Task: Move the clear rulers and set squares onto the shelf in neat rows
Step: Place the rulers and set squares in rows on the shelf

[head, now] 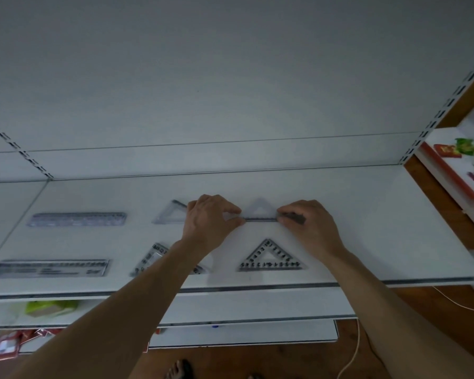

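On shelf [367,228]: two clear rulers, back ruler [77,219], front ruler [51,268]; four set squares. Pinching base ends of back-right set square [259,207]: left hand [208,217], right hand [308,224].

Bare forearms [137,291], perhaps dark sandal [186,368]

Below the right hand's grip [308,222], a white cable [358,335] lies on wooden floor [285,359]; far below-left, a green object [49,307].
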### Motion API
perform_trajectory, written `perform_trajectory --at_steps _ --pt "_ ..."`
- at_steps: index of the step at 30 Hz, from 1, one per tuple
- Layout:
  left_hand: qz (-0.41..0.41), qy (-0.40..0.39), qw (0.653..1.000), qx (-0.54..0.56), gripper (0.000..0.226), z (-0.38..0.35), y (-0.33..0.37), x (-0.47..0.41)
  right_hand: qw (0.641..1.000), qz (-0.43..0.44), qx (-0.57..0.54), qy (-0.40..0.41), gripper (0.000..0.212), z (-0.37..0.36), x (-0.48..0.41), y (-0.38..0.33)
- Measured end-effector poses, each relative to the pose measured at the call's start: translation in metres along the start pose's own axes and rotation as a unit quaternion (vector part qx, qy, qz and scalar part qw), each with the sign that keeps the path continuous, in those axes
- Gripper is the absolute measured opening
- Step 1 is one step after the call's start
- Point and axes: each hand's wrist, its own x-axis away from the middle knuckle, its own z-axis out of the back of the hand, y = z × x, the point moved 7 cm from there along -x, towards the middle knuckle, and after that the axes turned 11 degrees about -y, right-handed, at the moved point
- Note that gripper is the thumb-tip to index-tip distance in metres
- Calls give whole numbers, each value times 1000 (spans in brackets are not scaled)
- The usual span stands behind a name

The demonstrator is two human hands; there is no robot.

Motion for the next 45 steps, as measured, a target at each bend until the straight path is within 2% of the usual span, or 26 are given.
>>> perform_trajectory --at_steps 6,11,18,25,30,39,45 --pt "-1 -15 1000 -6 31 1 0 1 1000 -15 -14 -13 15 0 1 0" --pt "-4 -1 1000 18 41 16 2 16 997 -34 -69 -6 14 5 2 -2" --pt "38 30 996 77 34 60 -36 72 994 27 -107 -2 18 -16 -18 -60" --pt "100 49 994 8 38 108 -111 157 992 55 -78 -85 28 -91 -35 -167" --pt "154 85 984 -13 40 145 -201 252 982 97 -42 -155 34 -175 -31 -281" --pt "312 130 940 -52 49 215 -390 449 942 220 52 -249 39 -366 11 -508" --pt "370 148 917 -13 45 236 -472 528 918 245 51 -306 36 -452 31 -601"
